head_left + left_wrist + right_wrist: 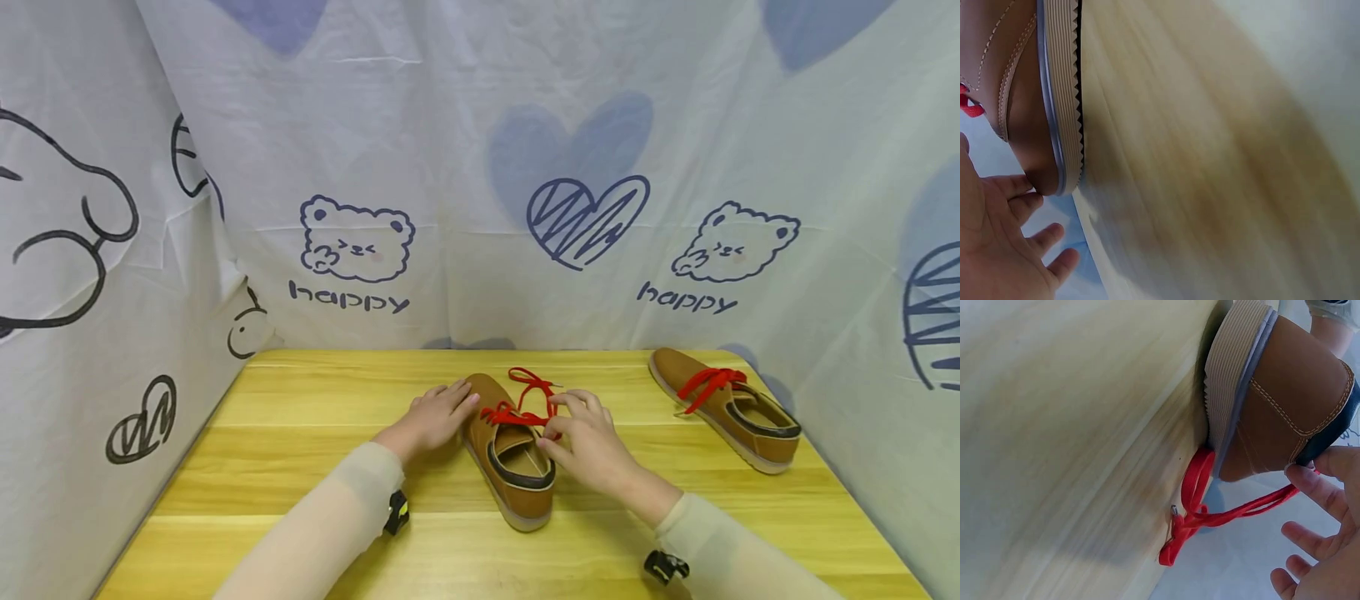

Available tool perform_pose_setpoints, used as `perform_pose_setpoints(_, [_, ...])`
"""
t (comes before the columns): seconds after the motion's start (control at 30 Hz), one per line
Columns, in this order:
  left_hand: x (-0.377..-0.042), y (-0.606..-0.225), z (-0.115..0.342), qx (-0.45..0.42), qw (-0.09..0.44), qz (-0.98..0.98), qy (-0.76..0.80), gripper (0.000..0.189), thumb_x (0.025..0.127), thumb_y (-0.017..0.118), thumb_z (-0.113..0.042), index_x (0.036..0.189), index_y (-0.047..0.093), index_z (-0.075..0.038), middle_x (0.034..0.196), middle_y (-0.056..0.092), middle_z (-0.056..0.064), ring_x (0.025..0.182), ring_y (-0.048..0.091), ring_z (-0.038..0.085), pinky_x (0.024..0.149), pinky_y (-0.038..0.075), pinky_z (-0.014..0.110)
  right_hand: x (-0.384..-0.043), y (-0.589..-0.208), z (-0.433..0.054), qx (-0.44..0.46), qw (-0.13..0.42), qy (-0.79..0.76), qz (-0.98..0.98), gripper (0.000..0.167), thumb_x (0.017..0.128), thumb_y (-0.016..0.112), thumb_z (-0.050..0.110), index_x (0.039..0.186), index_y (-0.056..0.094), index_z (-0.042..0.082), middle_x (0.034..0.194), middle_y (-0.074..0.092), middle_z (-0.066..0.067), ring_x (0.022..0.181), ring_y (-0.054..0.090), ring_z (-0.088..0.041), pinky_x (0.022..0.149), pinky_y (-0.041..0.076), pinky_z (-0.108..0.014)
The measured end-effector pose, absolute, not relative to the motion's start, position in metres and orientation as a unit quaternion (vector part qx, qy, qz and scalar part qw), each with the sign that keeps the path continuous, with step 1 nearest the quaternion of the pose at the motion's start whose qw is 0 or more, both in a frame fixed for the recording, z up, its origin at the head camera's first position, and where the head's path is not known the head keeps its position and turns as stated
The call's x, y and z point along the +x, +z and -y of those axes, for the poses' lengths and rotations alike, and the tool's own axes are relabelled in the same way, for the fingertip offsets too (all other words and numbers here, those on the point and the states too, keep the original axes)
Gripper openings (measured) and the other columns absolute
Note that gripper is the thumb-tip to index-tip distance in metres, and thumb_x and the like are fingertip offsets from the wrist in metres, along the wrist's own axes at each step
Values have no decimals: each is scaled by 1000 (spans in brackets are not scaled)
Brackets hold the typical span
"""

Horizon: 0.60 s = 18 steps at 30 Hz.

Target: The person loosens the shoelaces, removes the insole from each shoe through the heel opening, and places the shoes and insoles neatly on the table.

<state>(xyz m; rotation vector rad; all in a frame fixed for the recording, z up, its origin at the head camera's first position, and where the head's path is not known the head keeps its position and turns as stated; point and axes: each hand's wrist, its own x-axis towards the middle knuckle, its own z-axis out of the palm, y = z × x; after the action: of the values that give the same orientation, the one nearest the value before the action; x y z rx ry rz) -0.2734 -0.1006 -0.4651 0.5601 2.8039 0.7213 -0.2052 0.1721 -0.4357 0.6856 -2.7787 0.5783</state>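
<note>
A brown shoe (525,502) with a pale ridged sole and dark collar stands on the table, toe pointing away. My left hand (433,417) lies at its toe, fingers extended; in the left wrist view, two fingertips (1022,184) touch the toe while the others spread apart. On the shoe's other side, my right hand (592,446) pinches the red shoelace (1225,519) between thumb and index finger, beside the collar. From there the lace trails to the tabletop in loops, a metal tip showing. The right hand's remaining fingers are loosely bent.
A second brown shoe (738,431) with a tied red lace (708,386) sits at the table's right rear. Printed white cloth (465,167) hangs behind the wooden table (300,467) and along both sides. Each wrist wears a small black device (397,512).
</note>
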Motion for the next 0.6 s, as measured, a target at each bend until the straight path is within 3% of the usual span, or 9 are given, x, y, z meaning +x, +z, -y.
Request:
perform_pose_setpoints(0.4, [-285, -464, 97, 199, 98, -944, 245, 69, 106, 16, -59, 159, 31, -17, 165, 24, 4, 148, 25, 36, 115, 19, 62, -202, -437, -167, 234, 116, 201, 944, 16, 88, 79, 31, 76, 69, 25, 138, 57, -14, 135, 36, -41, 104, 32, -63])
perform_pose_setpoints(0.6, [-278, -459, 92, 199, 66, -946, 247, 67, 106, 21, -57, 158, 35, -17, 163, 28, 4, 148, 26, 37, 114, 20, 64, -205, -434, -170, 227, 121, 206, 944, 17, 86, 80, 32, 76, 67, 27, 139, 56, -13, 135, 36, -42, 106, 30, -64])
